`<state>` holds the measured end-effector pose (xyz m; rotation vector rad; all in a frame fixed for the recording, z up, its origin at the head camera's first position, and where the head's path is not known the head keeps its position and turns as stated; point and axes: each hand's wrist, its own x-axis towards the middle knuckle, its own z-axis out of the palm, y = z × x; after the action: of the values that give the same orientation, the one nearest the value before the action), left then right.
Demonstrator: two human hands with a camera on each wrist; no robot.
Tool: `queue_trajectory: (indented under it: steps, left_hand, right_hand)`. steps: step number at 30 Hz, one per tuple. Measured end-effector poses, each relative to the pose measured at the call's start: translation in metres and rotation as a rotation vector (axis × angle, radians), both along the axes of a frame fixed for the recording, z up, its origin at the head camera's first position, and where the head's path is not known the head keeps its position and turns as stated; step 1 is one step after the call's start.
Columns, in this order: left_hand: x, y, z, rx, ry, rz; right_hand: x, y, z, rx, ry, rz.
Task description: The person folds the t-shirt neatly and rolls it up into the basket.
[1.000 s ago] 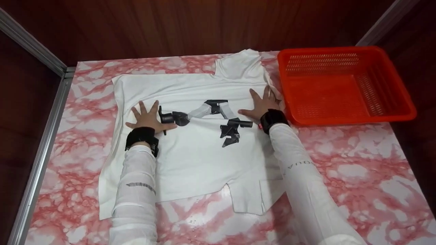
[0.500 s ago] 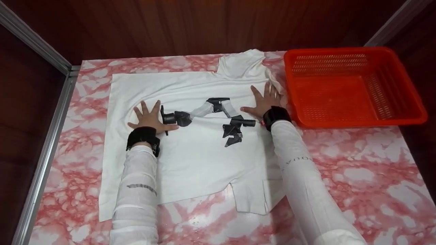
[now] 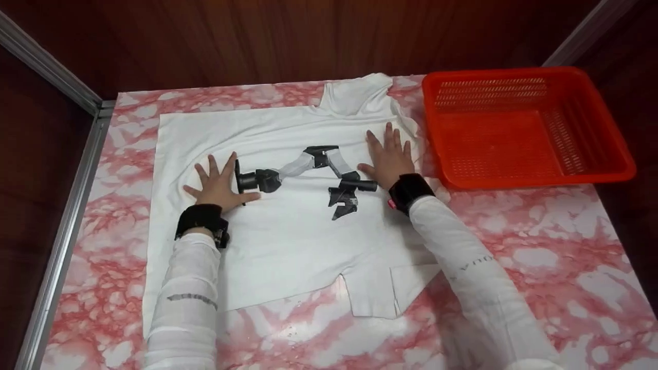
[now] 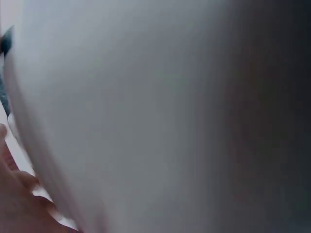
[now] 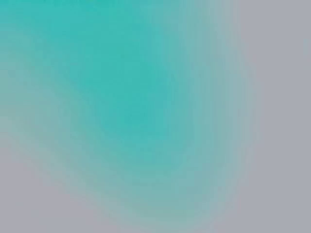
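A white T-shirt (image 3: 298, 246) with a black and grey print (image 3: 321, 159) lies spread flat in the head view, its hem to the left and one sleeve (image 3: 354, 97) at the back. On its left part rests my left hand (image 3: 216, 187), fingers spread, the thumb over the end of the print. My right hand (image 3: 391, 160) lies with spread fingers on the shirt's right part, beside the print. Soft creases run across the cloth between the hands. Some fingers (image 4: 19, 204) appear low at the left of the left wrist view; pale blur fills most of it. Only teal and grey blur shows in the right wrist view.
An orange-red plastic basket (image 3: 534, 182) stands at the back right of the red-and-white marbled table (image 3: 545, 226), close to the shirt. Dark wood panels (image 3: 257, 41) rise behind the table, and a metal rail (image 3: 61, 241) runs along its left side.
Both hands have shifted a little to the left, fingers still spread on the cloth. The shirt's far left corner has moved outward and the hem edge there lies flatter.
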<state>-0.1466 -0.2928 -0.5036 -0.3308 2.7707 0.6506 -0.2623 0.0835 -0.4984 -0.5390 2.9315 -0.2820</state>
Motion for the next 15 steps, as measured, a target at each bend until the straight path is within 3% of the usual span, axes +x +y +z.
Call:
queue_trajectory:
  steps: [3,6,9,11,15]
  left_hand:
    - [0.016,-0.003,0.008,0.044,0.071,-0.06]
    - [0.043,-0.004,0.015,0.069,0.115,-0.096]
    - [0.079,-0.001,0.019,0.059,0.136,-0.135]
    - [0.105,0.001,0.019,0.061,0.129,-0.153]
    - [0.152,0.0,0.016,0.074,0.1,-0.166]
  right_hand:
    - [0.028,0.013,0.011,-0.052,0.057,0.08]
    - [0.06,0.033,0.019,-0.121,0.073,0.169]
    - [0.093,0.058,0.026,-0.184,0.032,0.27]
    - [0.115,0.075,0.03,-0.227,-0.045,0.314]
    - [0.154,0.101,0.031,-0.26,-0.149,0.314]
